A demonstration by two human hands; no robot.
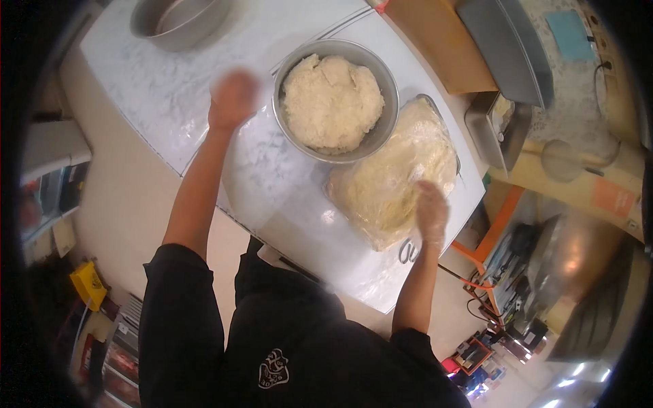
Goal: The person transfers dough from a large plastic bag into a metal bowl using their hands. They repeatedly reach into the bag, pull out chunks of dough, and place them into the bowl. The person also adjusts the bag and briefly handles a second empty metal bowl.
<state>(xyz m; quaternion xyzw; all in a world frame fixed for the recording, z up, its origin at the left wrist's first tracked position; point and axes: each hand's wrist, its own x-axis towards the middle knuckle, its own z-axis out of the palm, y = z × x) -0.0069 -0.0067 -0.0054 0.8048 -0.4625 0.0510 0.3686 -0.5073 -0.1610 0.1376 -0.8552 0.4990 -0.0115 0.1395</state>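
A round metal pan (279,104) holds a pale, rough, dough-like mass (334,102) heaped to about its rim. Beside it lies a tray (459,162) wrapped in clear plastic film, with a yellowish dough-like mass (382,188) under the film. My left hand (234,97) is blurred and hovers over the white tabletop, left of the pan. Over the right part of the wrapped tray is my right hand (432,210), which appears to wear a thin clear glove. Whether it touches the film is unclear. Scissors handles (408,251) show by the tray's near corner, their blades hidden.
Another metal pan (178,25) stands at the table's far left. The white table (285,204) has whitish smears and edges at left and right. A cardboard box (433,41), a metal container (477,122) and an orange-framed rack (502,224) are to the right.
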